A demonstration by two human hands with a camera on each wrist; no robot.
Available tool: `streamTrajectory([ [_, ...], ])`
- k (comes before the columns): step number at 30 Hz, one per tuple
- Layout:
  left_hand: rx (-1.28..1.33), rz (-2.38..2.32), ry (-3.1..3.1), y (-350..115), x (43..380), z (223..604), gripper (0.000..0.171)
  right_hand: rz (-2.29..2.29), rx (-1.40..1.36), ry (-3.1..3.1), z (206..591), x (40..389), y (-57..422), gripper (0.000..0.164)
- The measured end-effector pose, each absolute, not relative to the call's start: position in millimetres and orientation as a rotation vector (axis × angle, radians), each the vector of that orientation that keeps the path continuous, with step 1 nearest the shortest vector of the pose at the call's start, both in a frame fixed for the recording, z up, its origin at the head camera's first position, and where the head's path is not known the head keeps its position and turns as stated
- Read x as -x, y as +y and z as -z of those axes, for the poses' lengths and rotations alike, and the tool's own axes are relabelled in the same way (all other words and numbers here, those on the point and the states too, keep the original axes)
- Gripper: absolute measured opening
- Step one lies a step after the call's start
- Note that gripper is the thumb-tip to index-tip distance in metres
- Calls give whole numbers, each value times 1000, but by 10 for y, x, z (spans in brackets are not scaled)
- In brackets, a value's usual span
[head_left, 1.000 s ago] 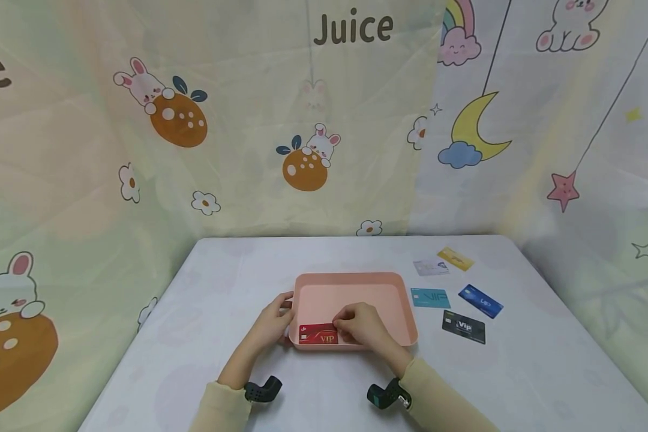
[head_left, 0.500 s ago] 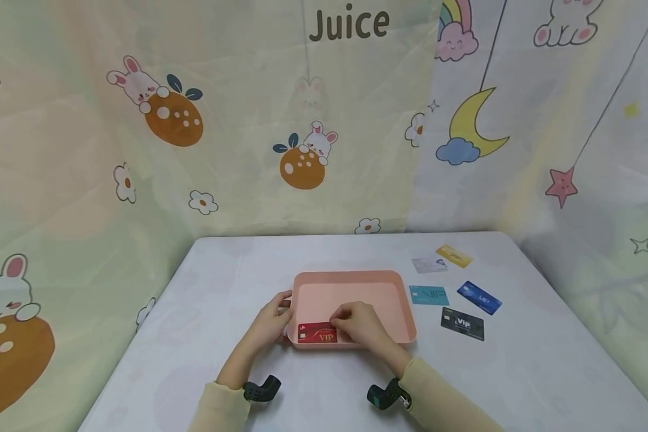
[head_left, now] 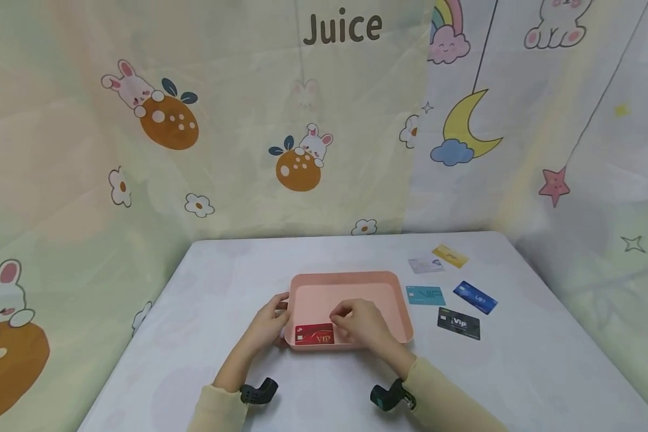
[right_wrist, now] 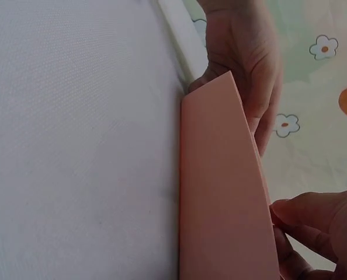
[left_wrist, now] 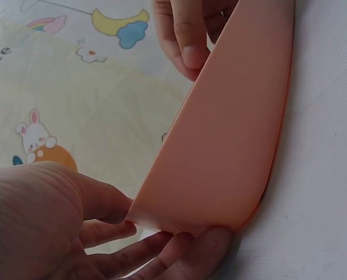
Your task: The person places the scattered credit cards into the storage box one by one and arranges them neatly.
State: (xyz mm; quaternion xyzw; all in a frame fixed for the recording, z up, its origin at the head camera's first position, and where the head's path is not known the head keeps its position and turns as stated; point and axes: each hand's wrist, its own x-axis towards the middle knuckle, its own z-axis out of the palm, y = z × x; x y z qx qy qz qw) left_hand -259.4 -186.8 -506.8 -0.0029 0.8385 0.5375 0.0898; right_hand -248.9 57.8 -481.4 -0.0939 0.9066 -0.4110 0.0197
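In the head view a red VIP card [head_left: 314,334] lies in the pink tray [head_left: 351,282] at its near left corner. My right hand [head_left: 363,322] is just above the card's right end, thumb and index fingertips close together, the other fingers curled. The card's top right corner shows clear of the fingertips. On the tray's left side my left hand [head_left: 266,323] rests its fingers along the outer wall. Its thumb and fingers touch the tray's end [left_wrist: 179,224] in the left wrist view. Both wrist views show the near wall, which hides the card.
Right of the tray lie a teal VIP card [head_left: 425,295], a blue card [head_left: 475,297], a black VIP card [head_left: 458,323], a yellow card [head_left: 450,255] and a pale silver card [head_left: 425,265]. A white cloth [head_left: 237,258] covers the table; printed curtains [head_left: 237,120] hang behind.
The right fingertips have come off the red card's corner, rising slightly and shifting right of it. The left hand stays at the tray. The head view has shifted a little.
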Motion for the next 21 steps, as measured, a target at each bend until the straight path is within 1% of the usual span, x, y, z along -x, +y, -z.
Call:
streamTrajectory([
  [14,-18,-1605,2483,-1886,2561,5033,54,1193,259,2904,4714,2434,746,4],
  [21,-3,-1610,2484,-1876,2578,5054,54,1248,235,2890,4671,2452,879,4],
])
